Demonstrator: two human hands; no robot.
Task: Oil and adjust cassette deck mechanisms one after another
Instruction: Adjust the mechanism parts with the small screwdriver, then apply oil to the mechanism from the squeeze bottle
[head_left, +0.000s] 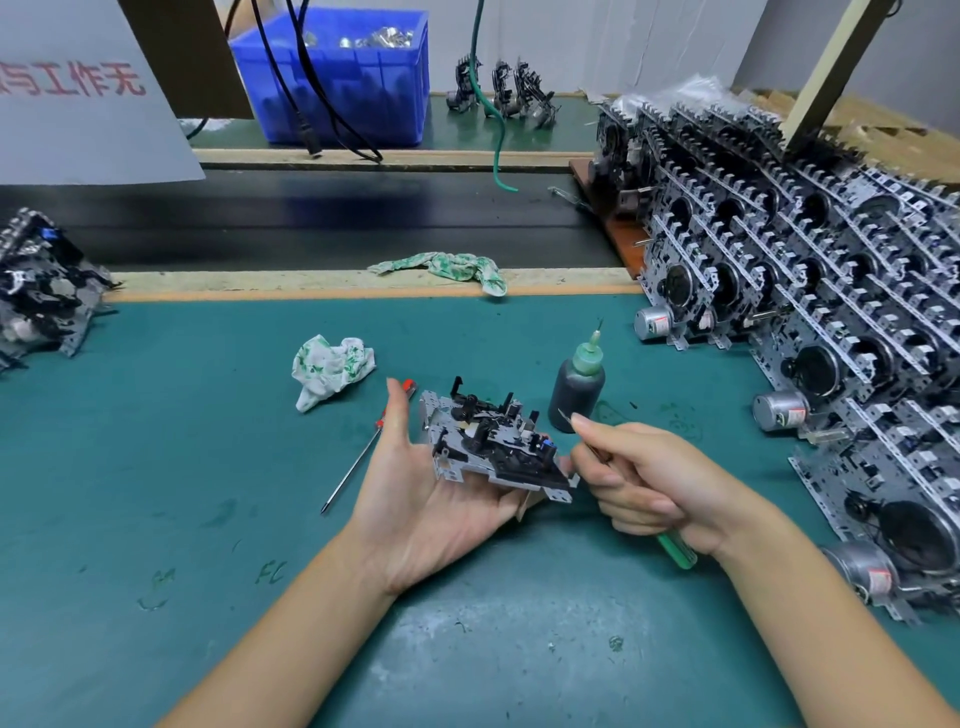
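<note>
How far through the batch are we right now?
Done, it seems: a small pile of mechanisms sits at far left, though I can't confirm they're oiled. In hand: the left hand cradles one mechanism while the right hand holds a green-handled tool at it; the oil bottle stands behind. Left: the big stack on the right.

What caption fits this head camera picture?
Left hand cradles a cassette mechanism while the right hand grips a green-handled tool.
</note>
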